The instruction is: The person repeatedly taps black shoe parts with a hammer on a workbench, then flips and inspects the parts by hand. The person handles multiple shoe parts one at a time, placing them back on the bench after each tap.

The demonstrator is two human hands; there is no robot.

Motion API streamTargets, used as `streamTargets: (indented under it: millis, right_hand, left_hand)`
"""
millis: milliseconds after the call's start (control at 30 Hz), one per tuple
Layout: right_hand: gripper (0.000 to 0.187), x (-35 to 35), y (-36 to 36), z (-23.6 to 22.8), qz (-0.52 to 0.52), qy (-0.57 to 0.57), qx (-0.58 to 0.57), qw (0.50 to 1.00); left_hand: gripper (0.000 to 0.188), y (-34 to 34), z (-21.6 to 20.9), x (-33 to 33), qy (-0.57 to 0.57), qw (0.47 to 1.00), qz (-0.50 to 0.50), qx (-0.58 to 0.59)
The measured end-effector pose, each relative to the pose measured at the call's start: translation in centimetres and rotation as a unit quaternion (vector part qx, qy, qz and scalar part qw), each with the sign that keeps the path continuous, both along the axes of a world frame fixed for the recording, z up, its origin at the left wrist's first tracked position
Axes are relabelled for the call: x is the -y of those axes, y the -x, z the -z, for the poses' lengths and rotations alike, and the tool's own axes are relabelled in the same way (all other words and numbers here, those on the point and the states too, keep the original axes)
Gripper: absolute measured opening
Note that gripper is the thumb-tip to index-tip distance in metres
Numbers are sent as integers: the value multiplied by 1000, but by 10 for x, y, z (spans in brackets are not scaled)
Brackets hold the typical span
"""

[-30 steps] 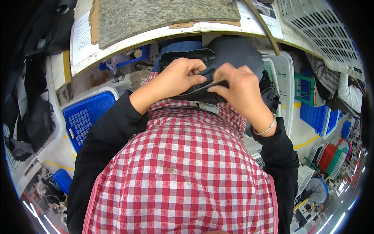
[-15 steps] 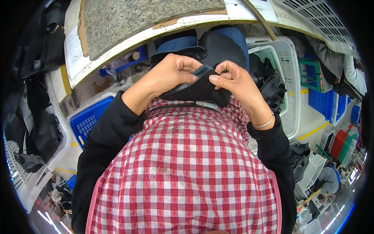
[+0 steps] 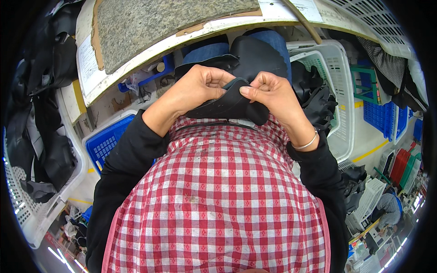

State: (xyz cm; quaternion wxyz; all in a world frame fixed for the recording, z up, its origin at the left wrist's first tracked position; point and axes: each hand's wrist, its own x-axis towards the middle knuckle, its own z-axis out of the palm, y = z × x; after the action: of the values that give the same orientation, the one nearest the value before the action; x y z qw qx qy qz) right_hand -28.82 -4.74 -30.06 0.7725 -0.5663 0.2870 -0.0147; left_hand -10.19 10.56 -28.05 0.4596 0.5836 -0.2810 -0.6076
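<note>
Above my lap I hold a folded black leather piece (image 3: 218,107), possibly a shoe upper, between both hands. My left hand (image 3: 202,88) pinches its upper left edge, thumb on the near side and fingers behind. The thumb and index finger of my right hand (image 3: 268,93) close on the rim near its top corner. The rounded lower right end of the piece hangs below my right hand. More black leather pieces (image 3: 259,57) lie across my knees just beyond my hands.
A workbench edge (image 3: 191,34) runs ahead, bearing a speckled stone slab (image 3: 164,27) and a wooden stick (image 3: 304,22). White crates (image 3: 343,113) of black pieces stand at my right, another crate (image 3: 75,182) at my left. A blue basket (image 3: 107,141) sits near my left elbow.
The grey-green inner side of the leather piece shows less now, its top edge folded closer together. My right thumb has shifted slightly left along the rim.
</note>
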Motion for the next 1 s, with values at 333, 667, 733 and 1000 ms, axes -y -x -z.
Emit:
streamTargets:
  millis: [333,667,733,1000]
  right_hand:
    - [19,-1,-3,3,7,-2,-13,1000]
    - [17,10,3,0,3,-69,-85,994]
    - [22,28,10,-8,100,-122,-137,978]
    - [33,17,-40,-37,-138,463,167,860]
  left_hand:
    - [32,-9,4,-2,21,1000,22,-6]
    - [9,-4,23,2,4,994,-31,100]
    - [8,-4,28,-3,-25,988,-62,138]
    - [6,-12,-48,14,159,931,5,328]
